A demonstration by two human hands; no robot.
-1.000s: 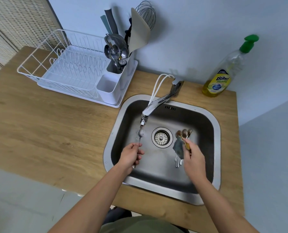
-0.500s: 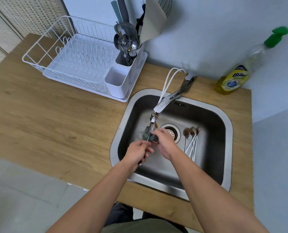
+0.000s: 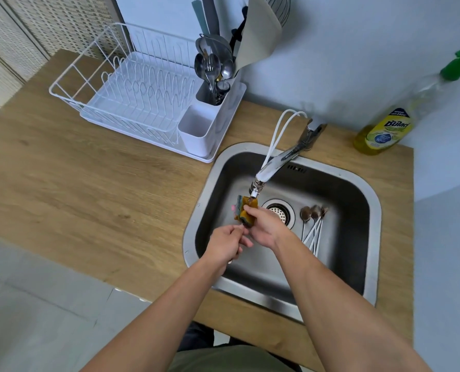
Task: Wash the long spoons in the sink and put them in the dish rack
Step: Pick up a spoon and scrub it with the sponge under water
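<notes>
Wooden countertop [image 3: 94, 200] fills my view, grain running left to right, its near edge cutting across at about 7 o'clock above pale floor tiles [image 3: 35, 312]. I log a white wire dish rack [image 3: 132, 103] standing on it at 11 o'clock, on a white tray, with a cutlery holder [image 3: 196, 130] at its right end. A steel sink [image 3: 373, 210] is set into the wood at 3 o'clock. A yellow dish soap bottle [image 3: 387, 130] stands at 2 o'clock, near the wall.
</notes>
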